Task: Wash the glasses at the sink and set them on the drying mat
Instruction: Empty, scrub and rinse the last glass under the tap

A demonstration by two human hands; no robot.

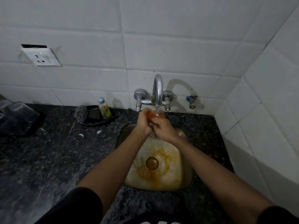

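Speckled tabletop (pixel 48 151), stained sink (pixel 182 178): left hand (pixel 143 122) and right hand (pixel 163 126) are closing their grip around glass (pixel 153 114) under running tap (pixel 157 89); wet glass is risking slipping, breaking.

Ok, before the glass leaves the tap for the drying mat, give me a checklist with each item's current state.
1. Grip on the glass: ok. The left hand and the right hand both wrap it.
2. Glass under the faucet spout: ok. It sits right below the outlet, with a thin stream visible.
3. Glass rinsed clean: cannot tell. It looks orange-tinted and blurred.
4. Sink basin: not ok. Orange residue is pooled around the drain.
5. Landing spot: cannot tell. Clear upturned glasses sit at far left on something dark, too dim to identify.
6. Tap shut off: not ok. Water is running.
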